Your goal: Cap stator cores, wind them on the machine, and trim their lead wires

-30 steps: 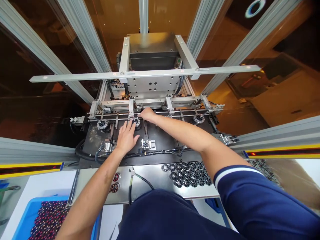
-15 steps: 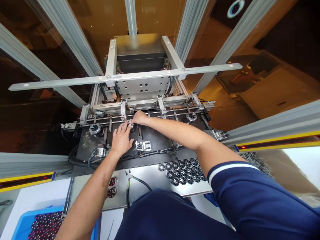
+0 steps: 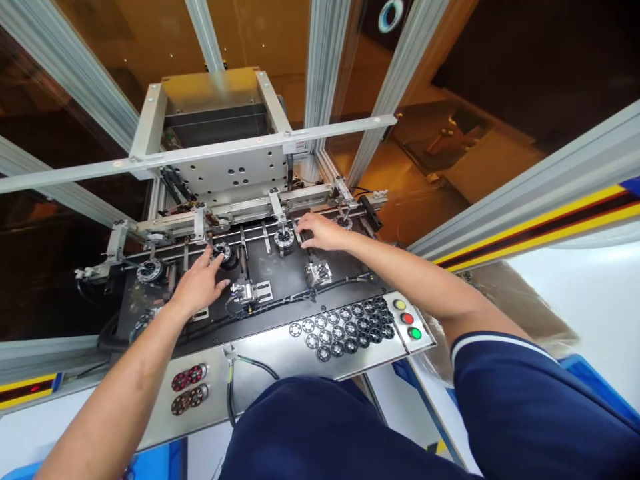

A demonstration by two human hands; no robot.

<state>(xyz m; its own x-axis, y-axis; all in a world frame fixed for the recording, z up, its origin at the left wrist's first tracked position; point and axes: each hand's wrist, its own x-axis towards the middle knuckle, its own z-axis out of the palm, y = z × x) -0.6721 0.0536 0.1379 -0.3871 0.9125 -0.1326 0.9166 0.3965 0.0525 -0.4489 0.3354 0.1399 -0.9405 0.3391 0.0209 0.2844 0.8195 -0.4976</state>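
My left hand [image 3: 203, 283] reaches over the black machine bed with fingers stretched out. Its fingertips touch the second round slotted metal part [image 3: 223, 252], which sits on a fixture. Farther right, my right hand [image 3: 323, 231] hovers just beside the third round part [image 3: 284, 238], fingers loosely bent and apart, with nothing visible in them. Another round part [image 3: 150, 271] sits in the leftmost fixture. The rightmost round part [image 3: 345, 222] is partly hidden behind my right hand.
On the front metal ledge lie several black round parts [image 3: 337, 332], red-and-copper round parts [image 3: 189, 379] and side cutters [image 3: 231, 357]. Yellow, red and green buttons [image 3: 414, 333] are at its right end. A metal crossbar [image 3: 210, 155] spans above the bed.
My right hand has left the second round part and moved right, beside the third. My left hand stays at the second part. The view has turned to the right.
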